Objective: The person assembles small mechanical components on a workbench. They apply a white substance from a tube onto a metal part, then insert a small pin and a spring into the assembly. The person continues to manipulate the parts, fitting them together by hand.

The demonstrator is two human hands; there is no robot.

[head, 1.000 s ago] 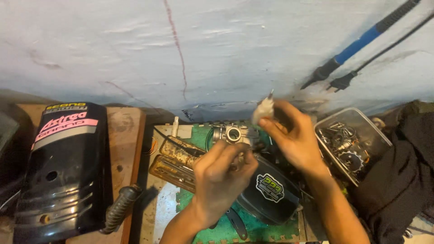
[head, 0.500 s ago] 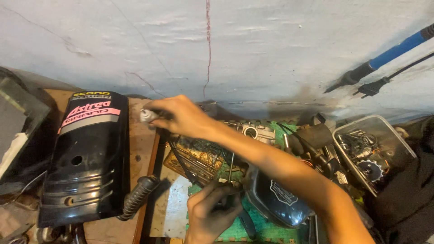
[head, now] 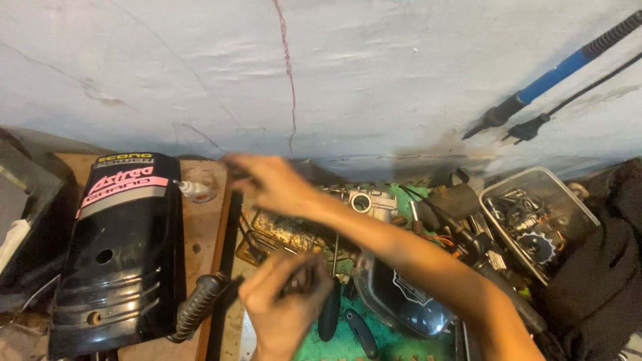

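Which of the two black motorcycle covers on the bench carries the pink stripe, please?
The long ribbed black cover at far left; the rounded glossy cover, under the right forearm, has only a small pale emblem.

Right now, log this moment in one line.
right hand: open, reaching near small white part | left hand: closed on dark tool | black cover: left

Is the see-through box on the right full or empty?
Full. The clear plastic box has no lid on, and metal parts, among them a toothed sprocket, are piled inside.

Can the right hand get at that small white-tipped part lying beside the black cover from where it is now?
Probably yes: the right hand hovers just right of the small white-tipped part, which lies on bare wood beside the black cover, with nothing between them.
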